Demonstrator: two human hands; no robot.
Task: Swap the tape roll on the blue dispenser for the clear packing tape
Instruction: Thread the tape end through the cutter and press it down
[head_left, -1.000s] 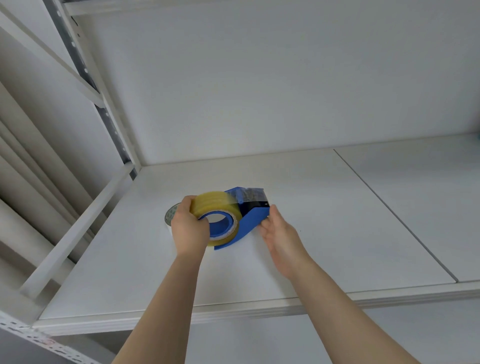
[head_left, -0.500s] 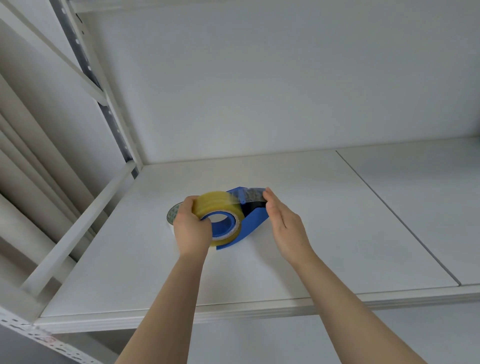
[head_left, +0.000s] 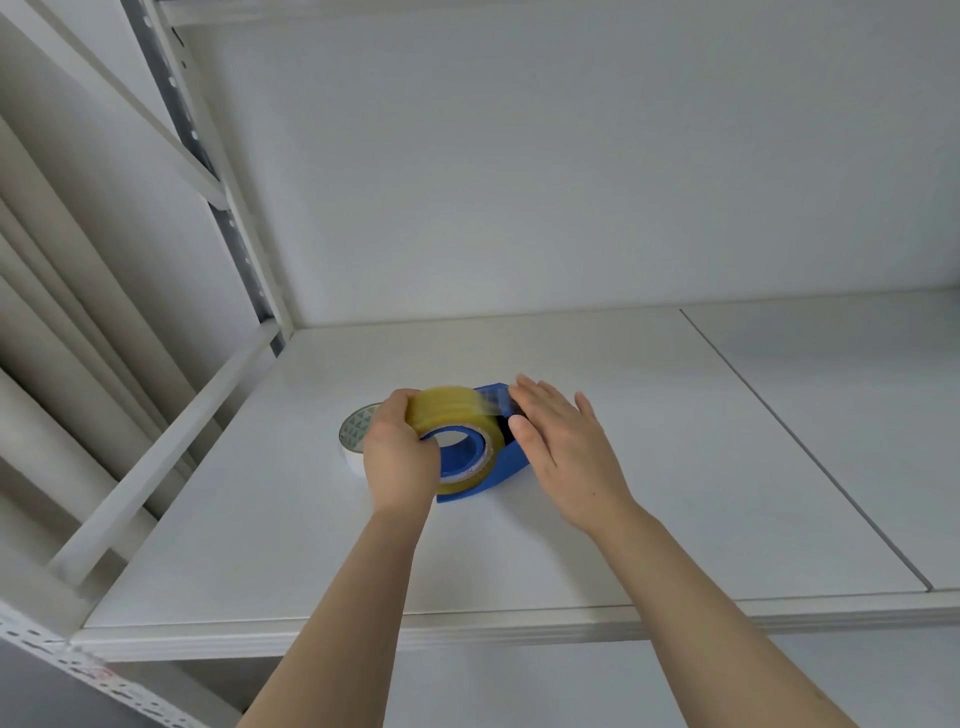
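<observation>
The clear packing tape (head_left: 457, 415) sits on the blue dispenser (head_left: 506, 465) hub on the shelf (head_left: 675, 467), left hand (head_left: 399, 457) clamped on its left rim, while the right hand (head_left: 563, 447), fingers spread, seemingly presses the tape's free end rightward over the dispenser's front

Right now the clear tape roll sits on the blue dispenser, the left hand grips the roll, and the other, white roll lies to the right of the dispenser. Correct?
Not quite. The head view shows the white roll left of the blue dispenser, behind the left hand. The clear tape roll on the dispenser and the left-hand grip are right.
</observation>
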